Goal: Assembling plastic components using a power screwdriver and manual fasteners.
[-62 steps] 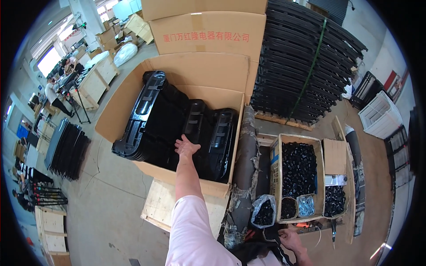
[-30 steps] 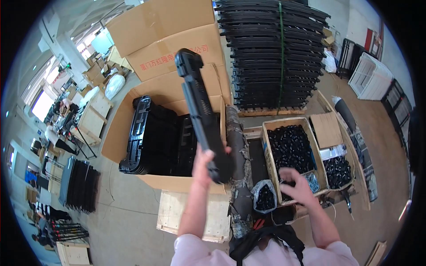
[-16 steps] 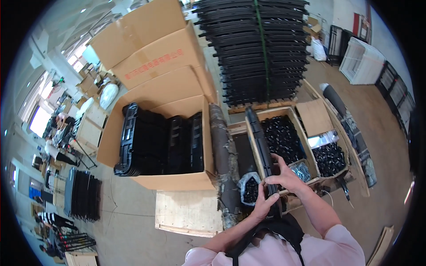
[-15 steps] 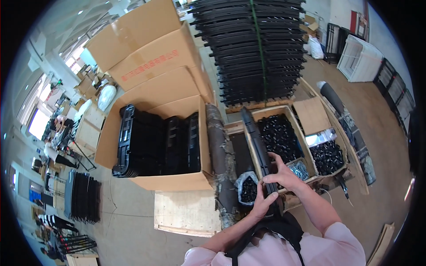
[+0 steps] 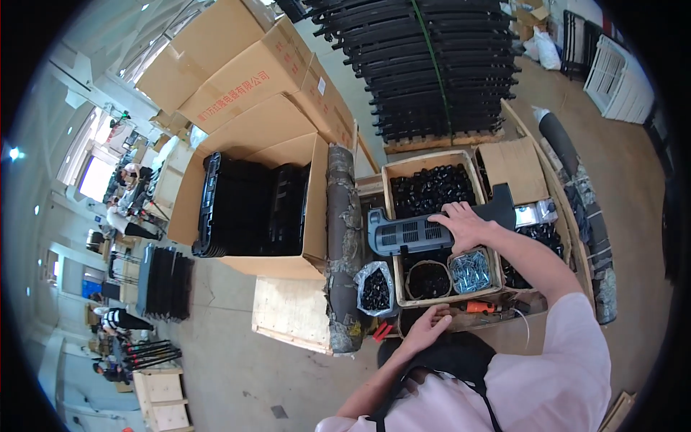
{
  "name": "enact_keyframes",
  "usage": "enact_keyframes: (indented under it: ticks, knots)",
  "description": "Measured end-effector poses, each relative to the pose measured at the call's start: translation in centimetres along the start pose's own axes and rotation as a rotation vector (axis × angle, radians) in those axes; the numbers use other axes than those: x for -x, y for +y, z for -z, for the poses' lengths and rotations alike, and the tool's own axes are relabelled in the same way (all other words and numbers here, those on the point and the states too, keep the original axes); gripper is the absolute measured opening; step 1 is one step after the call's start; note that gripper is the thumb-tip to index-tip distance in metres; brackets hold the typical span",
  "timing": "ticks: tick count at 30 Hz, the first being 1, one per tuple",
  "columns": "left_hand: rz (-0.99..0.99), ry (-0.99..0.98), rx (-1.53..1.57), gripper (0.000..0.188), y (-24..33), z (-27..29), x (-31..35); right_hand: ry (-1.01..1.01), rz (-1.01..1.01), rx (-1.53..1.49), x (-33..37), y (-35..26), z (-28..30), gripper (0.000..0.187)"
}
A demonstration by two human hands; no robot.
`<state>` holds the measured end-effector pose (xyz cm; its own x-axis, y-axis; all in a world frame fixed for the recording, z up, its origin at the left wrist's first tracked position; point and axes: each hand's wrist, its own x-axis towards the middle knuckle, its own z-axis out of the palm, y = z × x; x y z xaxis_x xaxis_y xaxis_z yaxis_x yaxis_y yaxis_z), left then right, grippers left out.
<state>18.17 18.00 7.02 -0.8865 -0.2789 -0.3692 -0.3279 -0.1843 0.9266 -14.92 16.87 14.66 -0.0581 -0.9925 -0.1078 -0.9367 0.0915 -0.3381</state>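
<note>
A long black plastic cover (image 5: 410,236) with slotted vents lies crosswise over a wooden parts box (image 5: 389,193). My right hand (image 5: 466,227) spans its middle, fingers over the far side and thumb toward the near side. My left hand (image 5: 429,328) is held low in front of my body, fingers loosely extended and nothing in it. Small black plastic parts (image 5: 435,189) fill the box beyond the cover. On the near side sit a pile of silvery screws (image 5: 471,271) and a round container of dark small pieces (image 5: 429,279).
An open cardboard carton (image 5: 248,265) on the left holds large black plastic covers. A worn padded roll (image 5: 342,245) separates it from the parts box. Beside that is a bag of black parts (image 5: 376,289). An orange-bodied tool (image 5: 481,307) lies near me. Black frames (image 5: 439,79) stand stacked beyond.
The black cover has turned from lengthwise to crosswise and now lies over the box, vents showing. My left hand has let go and dropped nearer my body; the right stays on the cover.
</note>
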Motion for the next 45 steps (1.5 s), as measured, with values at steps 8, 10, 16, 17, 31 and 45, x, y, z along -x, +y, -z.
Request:
enact_keyframes:
  ticks: [8,10,16,17,31,45]
  knots:
    - [0.056,0.218,-0.047,0.051,-0.3,-2.9,1.2,0.011,0.043,-0.085,-3.5,6.0,0.5,0.100]
    - [0.051,0.278,-0.141,0.050,0.7,-3.4,1.5,0.113,0.041,-0.055,-5.1,7.4,2.5,0.097]
    - [0.066,0.340,-0.209,0.051,0.9,-4.4,1.8,0.086,-0.074,-0.064,-9.1,11.1,2.5,0.098]
    - [0.061,0.338,-0.211,0.051,0.8,-4.3,1.4,0.058,-0.085,-0.045,-9.5,12.3,1.1,0.098]
    - [-0.019,0.524,-0.644,0.032,0.8,-0.3,-6.0,-0.078,0.059,0.054,0.5,6.3,-3.9,0.104]
    - [0.459,0.077,-1.353,0.070,-2.8,9.0,-24.7,0.346,-0.257,-0.606,17.2,-0.8,-4.3,0.055]
